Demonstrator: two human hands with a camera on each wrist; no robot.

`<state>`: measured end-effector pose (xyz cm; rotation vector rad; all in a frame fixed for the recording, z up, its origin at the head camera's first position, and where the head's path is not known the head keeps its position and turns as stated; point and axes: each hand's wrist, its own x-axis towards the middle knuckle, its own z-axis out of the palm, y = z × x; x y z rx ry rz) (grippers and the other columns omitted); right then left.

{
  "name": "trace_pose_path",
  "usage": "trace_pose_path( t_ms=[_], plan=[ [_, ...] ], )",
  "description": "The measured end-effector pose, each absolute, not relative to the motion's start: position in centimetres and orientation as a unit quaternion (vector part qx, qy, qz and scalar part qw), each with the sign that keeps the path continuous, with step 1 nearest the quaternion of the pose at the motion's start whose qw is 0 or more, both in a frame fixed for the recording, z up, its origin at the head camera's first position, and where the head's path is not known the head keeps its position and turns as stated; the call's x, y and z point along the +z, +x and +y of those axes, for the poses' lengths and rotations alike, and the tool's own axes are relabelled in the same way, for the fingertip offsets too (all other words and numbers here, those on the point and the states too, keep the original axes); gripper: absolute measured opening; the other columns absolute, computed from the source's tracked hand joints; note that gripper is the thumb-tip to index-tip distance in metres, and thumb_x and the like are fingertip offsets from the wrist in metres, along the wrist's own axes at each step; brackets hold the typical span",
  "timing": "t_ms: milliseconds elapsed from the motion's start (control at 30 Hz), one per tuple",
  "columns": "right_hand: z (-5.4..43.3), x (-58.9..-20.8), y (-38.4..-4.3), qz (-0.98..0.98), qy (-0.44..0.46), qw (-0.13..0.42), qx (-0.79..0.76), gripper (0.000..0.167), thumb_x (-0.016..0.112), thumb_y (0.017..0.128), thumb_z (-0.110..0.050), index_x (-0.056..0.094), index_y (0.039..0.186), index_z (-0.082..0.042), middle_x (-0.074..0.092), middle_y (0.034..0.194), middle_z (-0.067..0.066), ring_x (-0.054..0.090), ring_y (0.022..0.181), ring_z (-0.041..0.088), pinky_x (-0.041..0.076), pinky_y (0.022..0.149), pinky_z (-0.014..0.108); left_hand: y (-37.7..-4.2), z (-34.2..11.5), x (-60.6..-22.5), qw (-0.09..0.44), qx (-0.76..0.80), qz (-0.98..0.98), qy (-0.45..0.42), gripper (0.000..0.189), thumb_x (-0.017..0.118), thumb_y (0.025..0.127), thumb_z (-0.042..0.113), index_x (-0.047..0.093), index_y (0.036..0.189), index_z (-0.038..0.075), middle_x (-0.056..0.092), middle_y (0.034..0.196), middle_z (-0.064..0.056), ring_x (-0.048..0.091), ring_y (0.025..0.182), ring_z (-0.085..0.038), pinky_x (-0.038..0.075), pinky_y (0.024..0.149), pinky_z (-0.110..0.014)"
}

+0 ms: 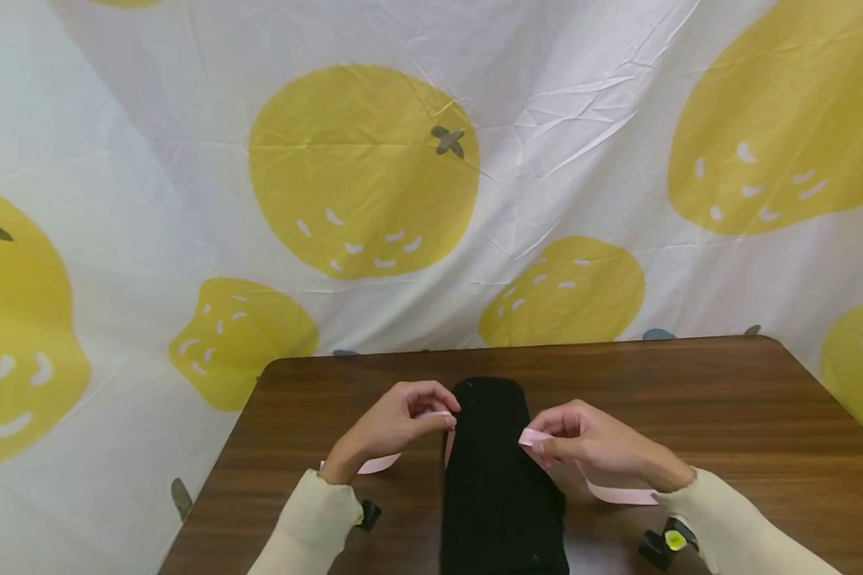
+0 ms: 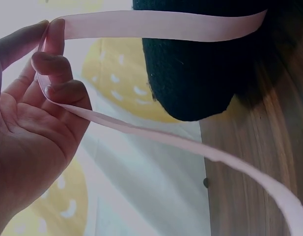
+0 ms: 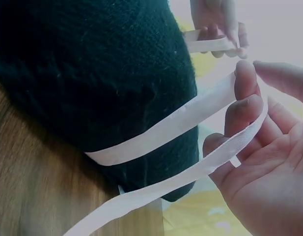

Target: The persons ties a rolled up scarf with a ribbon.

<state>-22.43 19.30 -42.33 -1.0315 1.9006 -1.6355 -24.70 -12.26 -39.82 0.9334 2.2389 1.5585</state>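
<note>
A dark, fuzzy fabric bundle [image 1: 499,479] lies lengthwise on the table, rounded at its far end. A pale pink ribbon [image 2: 156,26] comes up from under it on both sides. On the bundle's left, my left hand [image 1: 406,423] pinches one length of the ribbon between thumb and forefinger, and its tail trails down to the table. My right hand [image 1: 593,439] pinches the other length on the right side, where the ribbon [image 3: 161,132] runs up along the bundle's flank. That tail also hangs to the table. Both hands are raised slightly beside the bundle, apart from each other.
The brown wooden table [image 1: 726,399] carries the bundle. Behind it hangs a white cloth [image 1: 582,160] printed with yellow fruit. Black wrist devices [image 1: 667,545] sit at both cream sleeves [image 1: 744,523].
</note>
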Motion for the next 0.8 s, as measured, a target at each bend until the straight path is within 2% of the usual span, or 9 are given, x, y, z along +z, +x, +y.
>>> trace_pose_path(
  t_ms=[67,267,400,500,633,800],
  plan=[
    [19.0,-42.3,-22.5,0.682,-0.375,0.207,-0.593,0.017,0.053,0.101,-0.006,0.063,0.102,0.008,0.052,0.078,0.026,0.055,0.073,0.013,0.047,0.064,0.028,-24.7,-12.1,-39.8,0.126,0.534,0.769,0.327,0.023,0.069,0.093,0.011,0.064,0.11,-0.003,0.071,0.089,-0.012,0.067,0.08,-0.015,0.052,0.079,-0.025],
    [18.4,-42.1,-22.7,0.67,-0.357,0.216,-0.614,0.021,0.053,0.101,-0.007,0.062,0.103,0.012,0.051,0.077,0.019,0.051,0.072,0.011,0.042,0.062,0.021,-24.8,-11.4,-39.7,0.124,0.533,0.762,0.347,0.024,0.068,0.093,0.007,0.062,0.113,-0.004,0.072,0.089,-0.016,0.069,0.085,-0.03,0.052,0.077,-0.024],
    [18.0,-41.8,-22.7,0.674,-0.339,0.221,-0.618,0.024,0.055,0.101,-0.01,0.061,0.106,0.013,0.054,0.077,0.013,0.052,0.068,0.007,0.041,0.06,0.019,-24.9,-10.9,-39.7,0.127,0.534,0.759,0.351,0.025,0.068,0.093,0.008,0.061,0.114,-0.004,0.073,0.089,-0.014,0.069,0.083,-0.025,0.051,0.075,-0.024],
    [17.6,-41.6,-22.8,0.668,-0.339,0.222,-0.624,0.026,0.052,0.102,-0.01,0.059,0.109,0.014,0.054,0.077,0.012,0.051,0.066,0.009,0.041,0.058,0.021,-25.0,-10.4,-39.8,0.131,0.535,0.756,0.353,0.026,0.069,0.092,0.009,0.061,0.113,-0.004,0.072,0.089,-0.013,0.069,0.082,-0.02,0.052,0.074,-0.024],
    [17.2,-41.4,-22.9,0.665,-0.344,0.215,-0.627,0.025,0.051,0.102,-0.008,0.059,0.111,0.014,0.055,0.075,0.009,0.052,0.066,0.011,0.041,0.056,0.024,-24.9,-9.8,-40.0,0.137,0.537,0.757,0.347,0.027,0.07,0.091,0.01,0.061,0.114,-0.003,0.072,0.087,-0.01,0.068,0.08,-0.019,0.052,0.073,-0.024],
    [17.1,-41.3,-23.0,0.66,-0.33,0.213,-0.641,0.027,0.055,0.1,-0.005,0.057,0.117,0.015,0.06,0.08,0.005,0.055,0.066,0.008,0.043,0.056,0.021,-24.7,-9.2,-40.1,0.143,0.539,0.76,0.333,0.026,0.072,0.091,0.011,0.063,0.113,0.0,0.072,0.087,-0.009,0.066,0.079,-0.019,0.05,0.073,-0.023]
  ],
)
